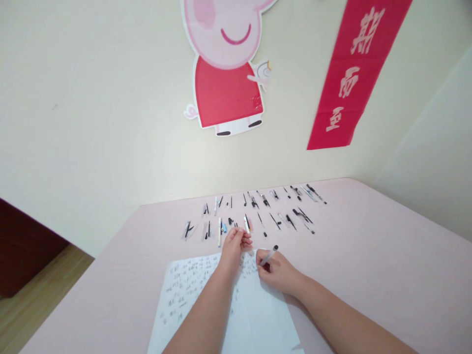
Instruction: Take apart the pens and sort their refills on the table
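The work in hand looks like writing a line near the top of the white sheet of paper (258, 319), which lies flat on the pale pink table (368, 275) at six o'clock from both hands. To do it well, I judge, the sheet should be pinned by the free hand so it cannot slide, and the tip kept low and light so fresh ink is not smeared by the heel of the palm. The right hand (276, 271) is closed in a writing grip around a slim grey pen with a black end (269, 254); the tip is down on the sheet's upper edge and the black end tilts toward two o'clock. The left hand (234, 246) rests at the sheet's top edge, at nine o'clock from the pen, fingers curled together; whether they pinch something small I cannot tell. Rows of small pens (258, 216) lie at twelve o'clock, apart from the hands.
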`<state>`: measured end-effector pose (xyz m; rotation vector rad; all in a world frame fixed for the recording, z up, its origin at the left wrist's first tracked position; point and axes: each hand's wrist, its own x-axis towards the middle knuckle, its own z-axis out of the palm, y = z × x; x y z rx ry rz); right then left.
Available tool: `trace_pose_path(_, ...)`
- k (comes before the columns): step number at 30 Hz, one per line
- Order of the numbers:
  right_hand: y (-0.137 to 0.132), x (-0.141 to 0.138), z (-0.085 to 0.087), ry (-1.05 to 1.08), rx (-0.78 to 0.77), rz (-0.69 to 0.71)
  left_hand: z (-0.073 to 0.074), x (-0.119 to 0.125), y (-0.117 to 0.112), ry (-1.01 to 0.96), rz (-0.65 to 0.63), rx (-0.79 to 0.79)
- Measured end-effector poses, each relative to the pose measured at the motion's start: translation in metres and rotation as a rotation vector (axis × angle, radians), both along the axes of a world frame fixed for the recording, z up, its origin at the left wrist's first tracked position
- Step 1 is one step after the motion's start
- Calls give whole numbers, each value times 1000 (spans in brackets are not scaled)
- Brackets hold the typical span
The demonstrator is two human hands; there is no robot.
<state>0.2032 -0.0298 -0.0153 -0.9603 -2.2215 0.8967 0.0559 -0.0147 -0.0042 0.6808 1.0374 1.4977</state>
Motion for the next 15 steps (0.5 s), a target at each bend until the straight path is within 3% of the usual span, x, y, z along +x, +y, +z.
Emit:
trace_pose_path(6, 3, 0, 1, 99, -190, -26, 0, 0, 1, 4, -3, -10)
trace_pose_path(15, 5, 0, 3, 164, -248, -57, -1, 0, 1, 18, -10, -23)
